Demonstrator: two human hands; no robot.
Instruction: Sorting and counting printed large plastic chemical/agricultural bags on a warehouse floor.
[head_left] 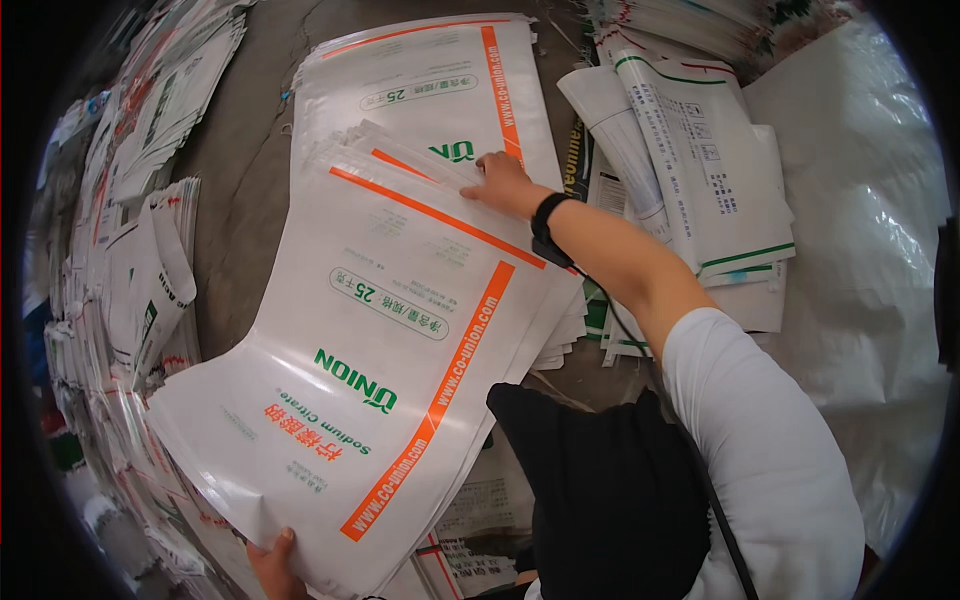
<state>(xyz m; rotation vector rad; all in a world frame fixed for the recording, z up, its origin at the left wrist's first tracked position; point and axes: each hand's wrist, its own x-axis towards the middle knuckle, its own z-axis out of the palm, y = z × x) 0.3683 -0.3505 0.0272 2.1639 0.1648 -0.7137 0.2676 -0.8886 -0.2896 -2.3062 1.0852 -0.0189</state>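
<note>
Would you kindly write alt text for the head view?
The left hand pinches the near edge of orange-striped white sacks; the right hand touches their far edge. A similar stack lies beyond; other sacks flank it.

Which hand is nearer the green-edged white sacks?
Right. The right hand is just left of the green-edged white sacks; the left hand is much farther, at lower left.

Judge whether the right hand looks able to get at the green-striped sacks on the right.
Likely yes: the right hand is at the edge of the orange-striped sacks, nothing visible blocks its way, and the green-striped sacks lie mostly uncovered beside the forearm.
</note>
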